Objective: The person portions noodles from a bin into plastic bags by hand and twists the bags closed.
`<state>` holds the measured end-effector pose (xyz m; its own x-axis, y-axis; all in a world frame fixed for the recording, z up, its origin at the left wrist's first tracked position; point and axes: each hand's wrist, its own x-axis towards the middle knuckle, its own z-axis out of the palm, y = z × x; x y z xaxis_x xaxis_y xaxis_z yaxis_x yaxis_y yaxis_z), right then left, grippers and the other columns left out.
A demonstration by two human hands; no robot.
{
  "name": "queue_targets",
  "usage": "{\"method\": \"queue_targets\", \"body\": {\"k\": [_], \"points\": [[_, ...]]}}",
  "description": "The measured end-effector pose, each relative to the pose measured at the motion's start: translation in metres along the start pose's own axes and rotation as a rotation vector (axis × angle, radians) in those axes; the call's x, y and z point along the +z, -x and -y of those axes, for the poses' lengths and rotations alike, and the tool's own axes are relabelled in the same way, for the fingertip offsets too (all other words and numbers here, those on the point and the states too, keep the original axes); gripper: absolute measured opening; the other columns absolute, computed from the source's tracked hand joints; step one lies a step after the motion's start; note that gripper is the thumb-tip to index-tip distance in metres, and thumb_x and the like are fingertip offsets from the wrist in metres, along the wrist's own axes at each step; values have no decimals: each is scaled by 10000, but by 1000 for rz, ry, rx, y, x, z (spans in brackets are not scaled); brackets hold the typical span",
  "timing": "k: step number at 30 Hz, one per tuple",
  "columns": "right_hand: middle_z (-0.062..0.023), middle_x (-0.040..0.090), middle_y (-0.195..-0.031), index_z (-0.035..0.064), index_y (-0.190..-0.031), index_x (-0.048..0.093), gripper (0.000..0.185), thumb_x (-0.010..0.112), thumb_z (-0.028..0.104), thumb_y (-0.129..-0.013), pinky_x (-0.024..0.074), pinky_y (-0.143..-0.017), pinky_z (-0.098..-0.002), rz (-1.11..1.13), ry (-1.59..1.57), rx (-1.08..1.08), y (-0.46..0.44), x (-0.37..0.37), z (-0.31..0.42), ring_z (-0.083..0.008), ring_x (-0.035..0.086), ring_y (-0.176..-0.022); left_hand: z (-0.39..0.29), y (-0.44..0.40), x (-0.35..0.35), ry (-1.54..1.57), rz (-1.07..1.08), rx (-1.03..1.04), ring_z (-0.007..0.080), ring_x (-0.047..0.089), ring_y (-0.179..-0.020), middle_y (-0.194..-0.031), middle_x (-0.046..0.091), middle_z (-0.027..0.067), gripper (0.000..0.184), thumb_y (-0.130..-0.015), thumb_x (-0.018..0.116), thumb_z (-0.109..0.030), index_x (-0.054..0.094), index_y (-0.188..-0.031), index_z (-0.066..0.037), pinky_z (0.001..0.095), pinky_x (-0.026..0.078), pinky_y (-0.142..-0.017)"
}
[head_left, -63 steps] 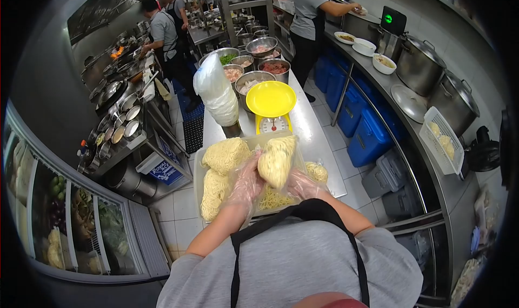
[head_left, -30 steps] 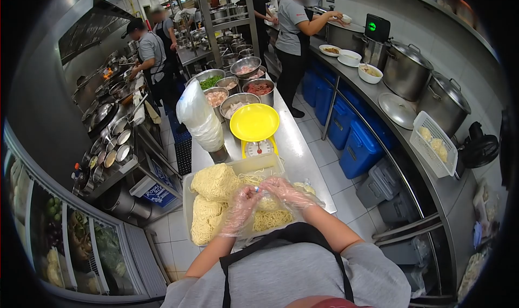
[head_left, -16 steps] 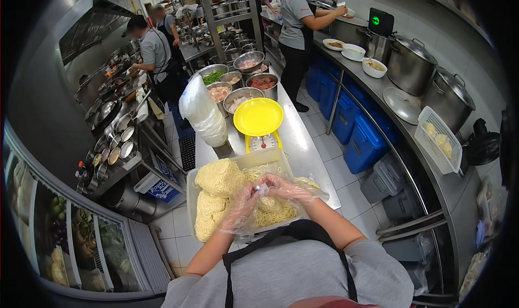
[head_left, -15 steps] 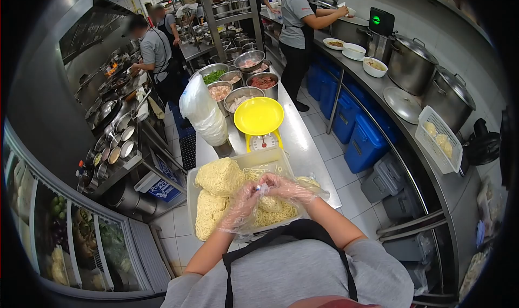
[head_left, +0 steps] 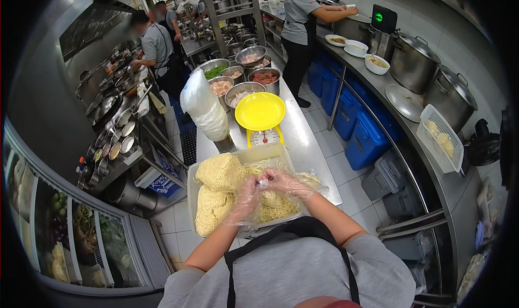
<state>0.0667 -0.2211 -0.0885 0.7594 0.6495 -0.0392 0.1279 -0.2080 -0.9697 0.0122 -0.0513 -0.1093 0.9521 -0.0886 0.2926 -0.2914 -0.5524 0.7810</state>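
Observation:
Both my hands wear clear plastic gloves and meet over a plastic tub (head_left: pixel 285 155) of yellow noodles. My left hand (head_left: pixel 247 195) is closed on the gathered neck of a clear plastic bag, and my right hand (head_left: pixel 278 180) pinches the same twisted end. Noodles appear to fill this bag of noodles (head_left: pixel 272 201), which hangs just below my fingers. Big noodle clumps (head_left: pixel 220 173) are heaped on the tub's left side, with loose noodles (head_left: pixel 266 217) beneath the bag. Behind the tub stands a kitchen scale (head_left: pixel 265 136) with a yellow pan (head_left: pixel 260 112).
A stack of plastic bags (head_left: pixel 204 105) stands left of the scale. Steel bowls of meat (head_left: pixel 265 78) and greens (head_left: pixel 215 71) crowd the table's far end. Co-workers stand at the stove (head_left: pixel 157 46) and right counter (head_left: pixel 299 21). Large pots (head_left: pixel 450 94) and a white basket (head_left: pixel 442 138) line that counter.
My hands stay together at the bag's neck, with only slight finger movement. The view has shifted a little. The co-worker at the right counter has moved their arms.

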Motion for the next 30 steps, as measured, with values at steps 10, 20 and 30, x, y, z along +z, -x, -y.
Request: {"method": "queue_targets", "body": {"k": [10, 20, 30], "points": [[30, 508, -818, 64, -856, 525, 203, 679, 191, -818, 390, -754, -233, -3, -61, 26, -2, -1, 0, -73, 459, -810, 8, -4, 9, -15, -41, -54, 297, 569, -793, -878, 553, 172, 137, -823, 563, -32, 524, -954, -20, 391, 449, -724], [23, 519, -821, 64, -848, 544, 175, 661, 194, -831, 398, -772, -238, 7, -177, 133, 0, -1, 3, -76, 474, -816, -15, -8, 9, -195, -125, -33, 359, 579, -770, -810, 577, 189, 151, -784, 595, -39, 533, -922, -32, 440, 438, -673], [7, 568, -796, 51, -857, 581, 243, 662, 279, -830, 415, -697, -246, -45, -241, 31, 7, 2, 15, -76, 508, -761, -7, -7, 11, -113, -187, 21, 316, 562, -746, -798, 529, 150, 147, -788, 624, -79, 515, -881, -44, 422, 434, -658]]}}
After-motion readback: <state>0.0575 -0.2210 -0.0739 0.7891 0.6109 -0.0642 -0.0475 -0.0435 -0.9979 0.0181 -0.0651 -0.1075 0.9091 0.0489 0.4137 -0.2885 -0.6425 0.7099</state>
